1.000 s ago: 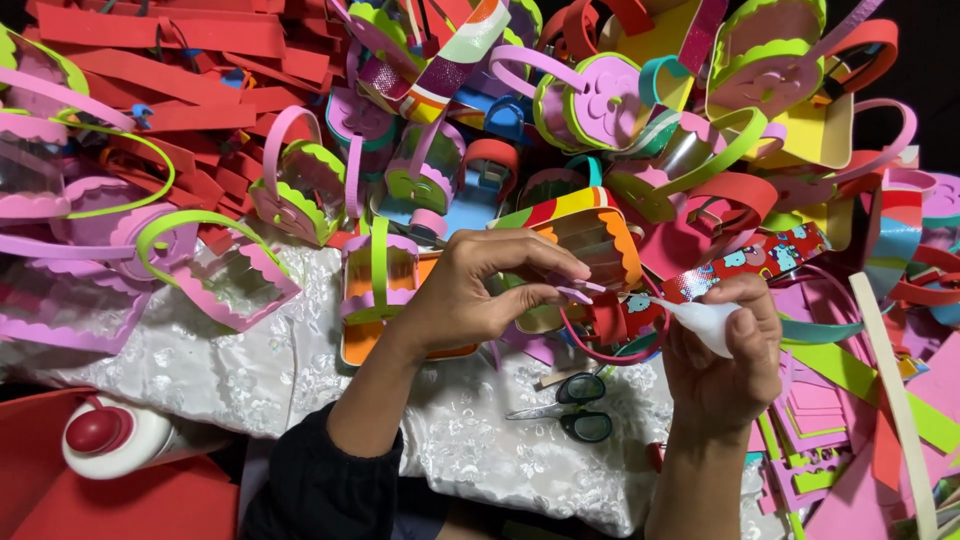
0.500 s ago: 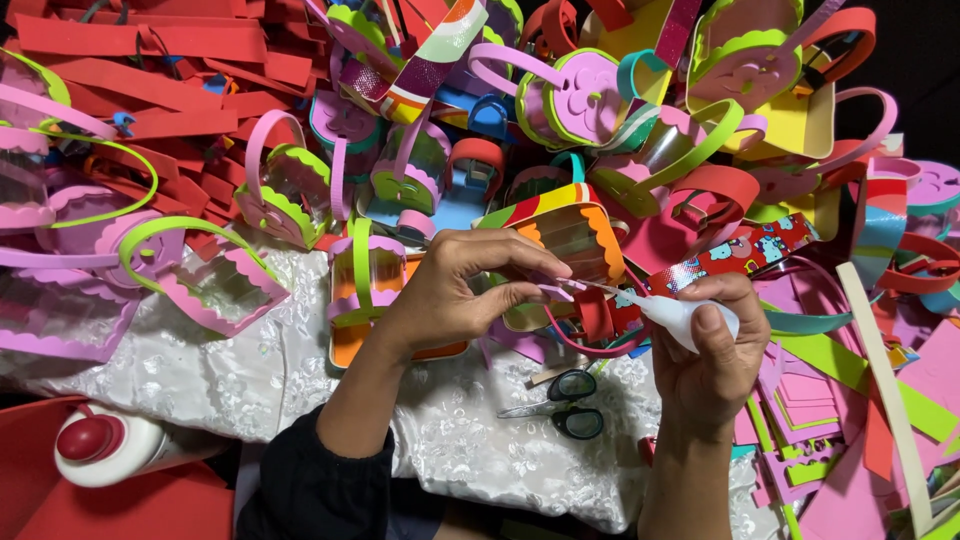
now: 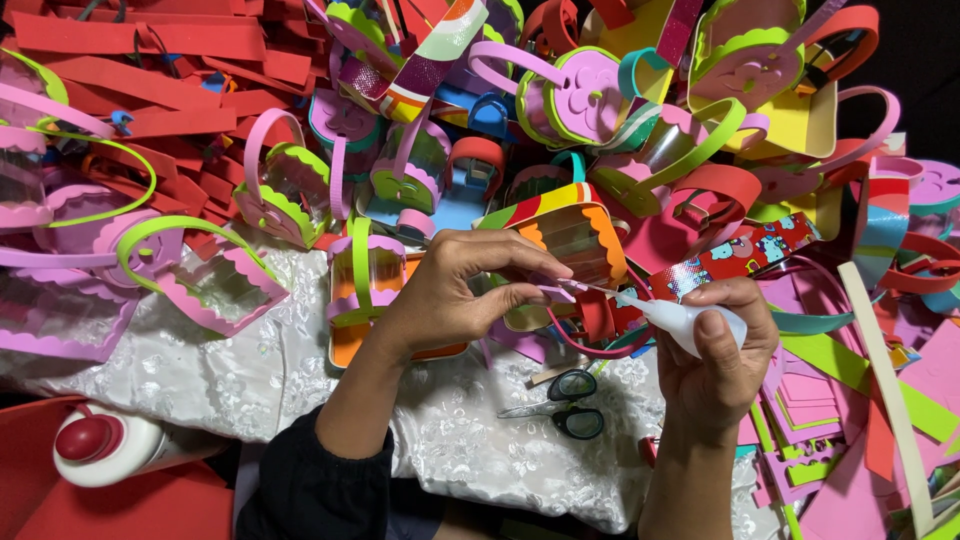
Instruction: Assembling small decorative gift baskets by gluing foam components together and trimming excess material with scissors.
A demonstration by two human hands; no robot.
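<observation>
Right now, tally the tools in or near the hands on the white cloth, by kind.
Small glue squeeze bottle in right hand: 1
Small pink piece pinched by left hand: 1
Black-handled scissors on the white cloth: 1
Large white bottle with red cap: 1
Total: 4

A white lace cloth [image 3: 250, 375] covers the work surface. On it lie black-handled scissors [image 3: 565, 405], a pink scalloped foam basket [image 3: 215, 290], an orange one with a green handle [image 3: 360, 300], and a great heap of foam baskets [image 3: 600, 130] further back. A white bottle with a red cap [image 3: 110, 445] lies at the cloth's near left edge.
</observation>
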